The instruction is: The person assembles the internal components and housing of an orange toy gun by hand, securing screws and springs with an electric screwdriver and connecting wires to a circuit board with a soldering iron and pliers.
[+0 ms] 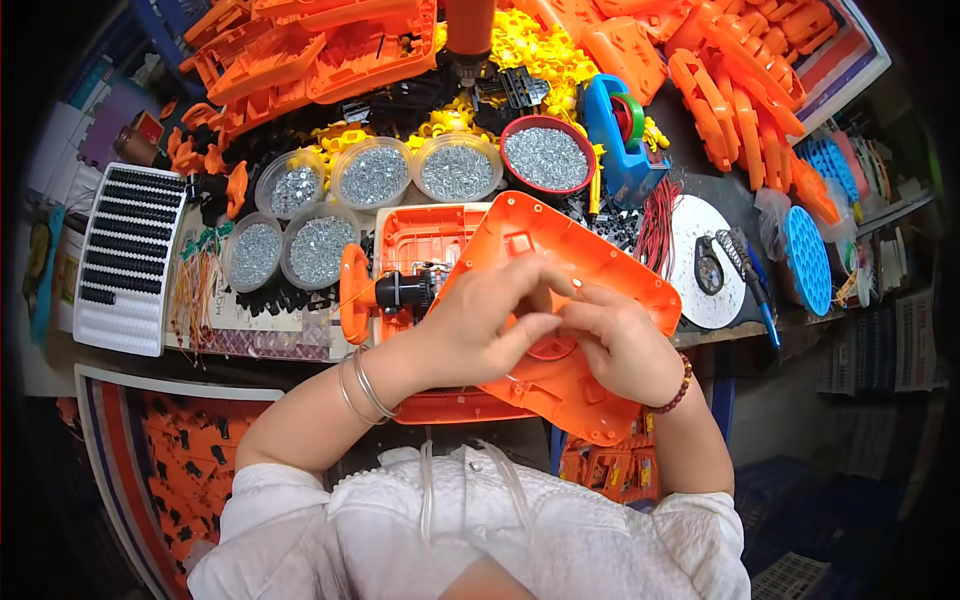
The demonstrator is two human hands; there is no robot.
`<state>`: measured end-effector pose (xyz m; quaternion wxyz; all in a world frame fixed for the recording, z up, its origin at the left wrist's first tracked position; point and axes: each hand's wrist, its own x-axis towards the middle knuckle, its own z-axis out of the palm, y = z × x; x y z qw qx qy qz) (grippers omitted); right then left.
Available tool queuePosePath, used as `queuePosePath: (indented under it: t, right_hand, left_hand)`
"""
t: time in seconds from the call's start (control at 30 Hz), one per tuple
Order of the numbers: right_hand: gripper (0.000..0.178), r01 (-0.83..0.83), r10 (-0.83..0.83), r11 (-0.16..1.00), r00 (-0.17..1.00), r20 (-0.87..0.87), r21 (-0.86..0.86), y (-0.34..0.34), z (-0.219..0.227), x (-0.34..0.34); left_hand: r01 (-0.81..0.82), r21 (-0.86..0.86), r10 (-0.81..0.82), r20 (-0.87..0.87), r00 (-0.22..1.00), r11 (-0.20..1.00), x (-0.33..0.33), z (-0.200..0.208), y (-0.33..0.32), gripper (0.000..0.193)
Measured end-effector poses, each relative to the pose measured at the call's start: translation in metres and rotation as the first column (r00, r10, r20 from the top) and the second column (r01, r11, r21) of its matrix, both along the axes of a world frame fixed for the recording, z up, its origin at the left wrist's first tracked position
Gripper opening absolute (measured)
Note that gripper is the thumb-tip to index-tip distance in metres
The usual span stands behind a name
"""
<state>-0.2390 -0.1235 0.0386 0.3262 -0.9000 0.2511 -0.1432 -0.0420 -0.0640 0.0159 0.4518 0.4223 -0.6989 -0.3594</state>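
Over a large orange plastic shell [520,230], my two hands meet with bent fingers close together. My left hand [490,315] has its thumb and fingers curled toward each other. My right hand [622,345] is closed in a pinch beside it. Anything between the fingertips is too small or hidden to make out. The shell lies open side up, slanting across an orange housing [430,225] that it partly covers. A black motor-like part [405,292] sits beside my left wrist, with an orange ring-shaped piece [354,295] to its left.
Several tubs of small metal screws, one a red bowl [512,180], stand behind. A screwdriver [470,30] hangs above. A blue tape dispenser [605,130], red wires [660,225], a white disc [690,215] and a soldering iron [762,300] are right; a white tray [120,325] is left.
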Motion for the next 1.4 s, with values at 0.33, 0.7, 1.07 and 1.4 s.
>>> queuePosePath:
  t: [0.33, 0.7, 1.07, 1.4]
  right_hand:
    - [0.004, 0.222, -0.219, 0.975, 0.938, 0.27, 0.021, 0.008, -0.018, 0.008]
    - [0.028, 0.302, -0.26, 0.948, 0.544, 0.798, 0.102, 0.001, 0.017, 0.007]
    - [0.033, 0.377, -0.299, 0.916, 0.419, 0.857, 0.135, -0.005, 0.007, 0.014]
    - [0.034, 0.294, -0.284, 0.941, 0.418, 0.863, 0.167, -0.018, -0.001, 0.006]
  left_hand:
    - [0.106, 0.347, -0.064, -0.131, 0.989, 0.932, 0.007, -0.004, -0.007, 0.023]
    - [0.224, 0.192, -0.228, 0.0, 0.974, 0.956, -0.006, -0.003, -0.011, 0.028]
    - [0.061, 0.04, -0.068, 0.208, 0.976, 0.997, -0.015, -0.01, -0.013, 0.014]
    - [0.066, -0.056, -0.049, 0.27, 0.962, 0.996, -0.024, -0.014, -0.019, 0.02]
